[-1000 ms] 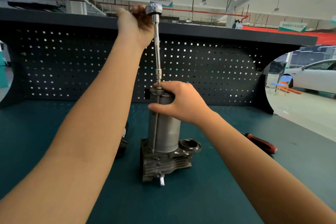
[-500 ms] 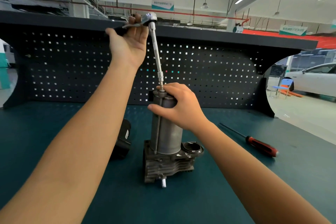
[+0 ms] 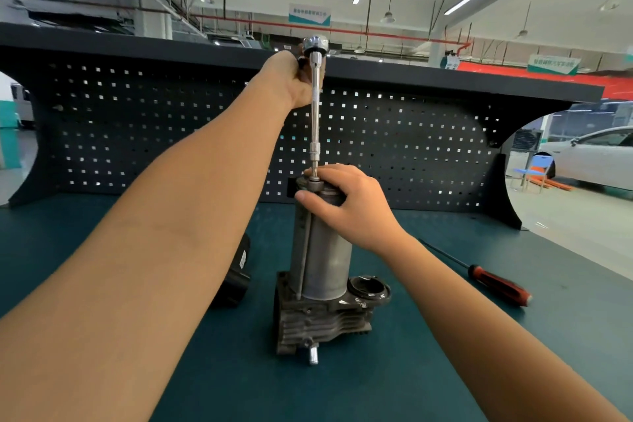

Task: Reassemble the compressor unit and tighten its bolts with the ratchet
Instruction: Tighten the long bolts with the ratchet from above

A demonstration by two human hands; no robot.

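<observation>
The compressor unit (image 3: 323, 260) stands upright on the green bench, a grey cylinder on a finned cast base. My right hand (image 3: 352, 205) grips the top of the cylinder, thumb on its left side. A chrome ratchet (image 3: 315, 44) with a long extension bar (image 3: 315, 113) stands nearly vertical, its socket on a bolt at the cylinder's top rim. My left hand (image 3: 291, 79) grips the ratchet handle just left of the head; the handle itself is hidden behind that hand.
A red-handled screwdriver (image 3: 493, 283) lies on the bench to the right. A black part (image 3: 236, 274) sits left of the compressor, partly behind my left forearm. The perforated back panel (image 3: 411, 147) closes off the rear of the bench.
My left hand has swung the ratchet handle back round, and the extension bar has gone from tilted left to nearly vertical. My right hand has kept its grip on the cylinder top.
</observation>
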